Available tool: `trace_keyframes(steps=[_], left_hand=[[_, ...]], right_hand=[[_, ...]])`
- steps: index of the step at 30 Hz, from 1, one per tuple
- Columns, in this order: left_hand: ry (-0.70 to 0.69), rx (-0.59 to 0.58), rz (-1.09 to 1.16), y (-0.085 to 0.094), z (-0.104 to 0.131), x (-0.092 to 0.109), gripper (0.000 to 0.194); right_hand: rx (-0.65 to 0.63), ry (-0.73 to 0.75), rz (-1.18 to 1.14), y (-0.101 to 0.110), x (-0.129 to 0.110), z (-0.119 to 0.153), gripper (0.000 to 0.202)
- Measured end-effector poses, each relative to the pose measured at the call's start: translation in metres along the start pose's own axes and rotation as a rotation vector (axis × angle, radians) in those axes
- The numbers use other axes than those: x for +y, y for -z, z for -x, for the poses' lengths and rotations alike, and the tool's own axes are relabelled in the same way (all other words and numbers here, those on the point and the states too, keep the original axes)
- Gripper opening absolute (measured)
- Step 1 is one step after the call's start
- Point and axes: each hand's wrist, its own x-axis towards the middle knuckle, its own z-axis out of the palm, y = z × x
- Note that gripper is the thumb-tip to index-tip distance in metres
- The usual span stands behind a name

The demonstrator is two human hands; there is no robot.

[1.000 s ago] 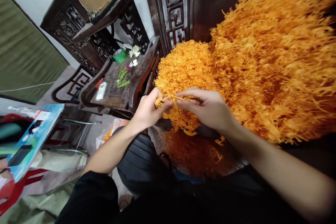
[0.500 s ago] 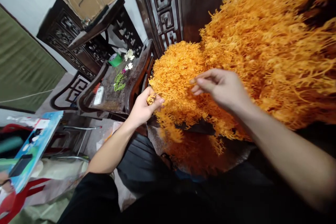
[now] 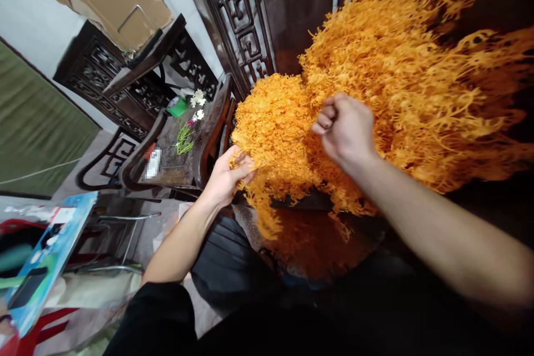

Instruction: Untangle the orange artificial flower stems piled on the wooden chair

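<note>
A big heap of orange, branching, flower-like strands (image 3: 275, 128) fills the space in front of me, rising higher in a second mass (image 3: 396, 83) to the right. My left hand (image 3: 233, 172) is at the heap's left edge, thumb and fingers pinched on an orange strand. A loose orange clump (image 3: 262, 214) hangs just below it. Over the middle of the heap is my right hand (image 3: 346, 125), its fingers curled in. Whether anything is inside that hand is hidden.
Left of the heap, a dark wooden chair (image 3: 167, 169) carries a green tape roll (image 3: 177, 106), white flowers (image 3: 197, 98) and green stems (image 3: 183, 139). At far left, a blue table (image 3: 79, 214) holds a dark phone (image 3: 27, 288). Carved dark wood panels (image 3: 246, 16) stand behind.
My right hand has risen slightly, its fingers going from half-extended to curled. The left hand stays pinched at the heap's edge. The whole view has shifted a little.
</note>
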Motion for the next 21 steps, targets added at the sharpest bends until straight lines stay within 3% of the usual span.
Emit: trace_keyframes(steps=[1,4,8,12,14,16,18,21], left_hand=[[0.003,0.033,-0.013,0.002,-0.001,-0.001,0.058],[-0.060,0.172,-0.118,0.007,-0.008,-0.005,0.055],[-0.183,0.283,-0.299,0.004,-0.017,-0.011,0.048],[-0.262,0.290,-0.414,-0.004,-0.016,-0.013,0.045],[-0.277,0.260,-0.405,-0.009,-0.014,-0.015,0.044],[-0.268,0.232,-0.365,-0.012,-0.013,-0.016,0.043],[-0.247,0.220,-0.311,-0.014,-0.013,-0.016,0.044],[-0.253,0.245,-0.197,-0.010,-0.012,-0.011,0.047]], right_hand=[[-0.015,-0.018,0.015,0.002,-0.002,-0.004,0.027],[-0.260,-0.151,0.085,-0.001,0.002,0.002,0.012],[-0.427,-0.206,0.201,-0.017,0.019,0.024,0.022],[-0.437,-0.006,0.510,-0.023,0.018,0.033,0.049],[-0.414,0.094,0.597,-0.024,0.015,0.036,0.041],[-0.409,0.180,0.623,-0.023,0.014,0.036,0.033],[-0.385,0.246,0.618,-0.019,0.016,0.031,0.040],[-0.257,0.229,0.500,-0.005,0.018,0.011,0.042]])
